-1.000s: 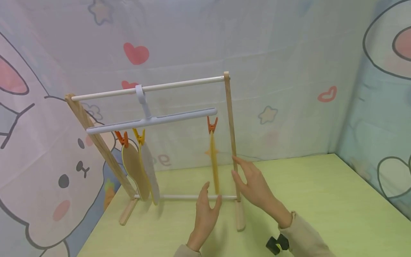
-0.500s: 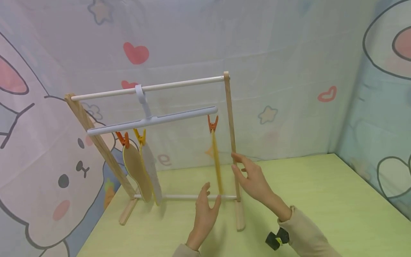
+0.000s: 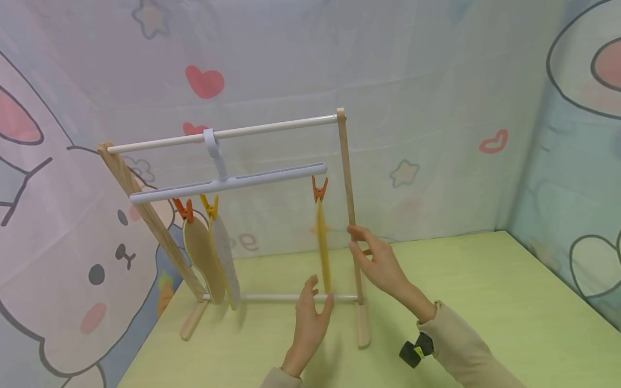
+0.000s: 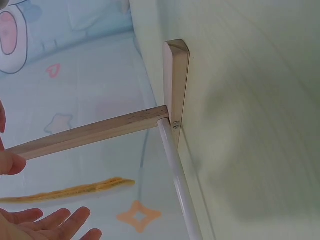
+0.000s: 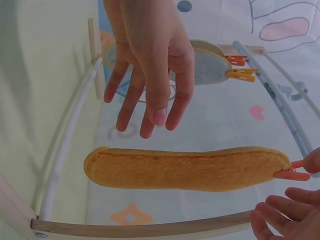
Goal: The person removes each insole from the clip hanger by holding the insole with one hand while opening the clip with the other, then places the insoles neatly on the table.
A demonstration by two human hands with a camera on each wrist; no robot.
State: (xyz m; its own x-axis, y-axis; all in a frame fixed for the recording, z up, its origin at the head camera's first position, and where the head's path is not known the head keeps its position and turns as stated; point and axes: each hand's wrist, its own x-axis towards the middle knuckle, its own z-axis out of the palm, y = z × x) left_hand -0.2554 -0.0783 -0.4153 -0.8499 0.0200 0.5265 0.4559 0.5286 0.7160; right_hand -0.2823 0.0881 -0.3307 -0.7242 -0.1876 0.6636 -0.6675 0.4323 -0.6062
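Note:
A fuzzy yellow insole (image 3: pixel 323 253) hangs edge-on in the head view from an orange clothespin (image 3: pixel 319 189) at the right end of a pale hanger (image 3: pixel 271 178). In the right wrist view the insole (image 5: pixel 190 169) shows its orange-brown broad side. Low and left of it is my left hand (image 3: pixel 309 323), fingers spread and thumb near its lower tip. My right hand (image 3: pixel 383 267) is beside the rack's right post (image 3: pixel 348 178), fingers loosely bent, holding nothing. Two more insoles, one tan (image 3: pixel 200 253) and one grey (image 3: pixel 227 253), hang at the left from orange and yellow clothespins.
The wooden rack has a white top rod (image 3: pixel 276 127) carrying the hanger, a white lower rod (image 3: pixel 286 297) and feet on the pale green table (image 3: pixel 485 302). A printed cloth backdrop (image 3: pixel 436 108) stands behind. A black device (image 3: pixel 412 353) sits at my right wrist.
The hanger and its insoles sway slightly, right and then back left. My right hand shifts a little up and left, fingers bending more; the left hand stays almost still.

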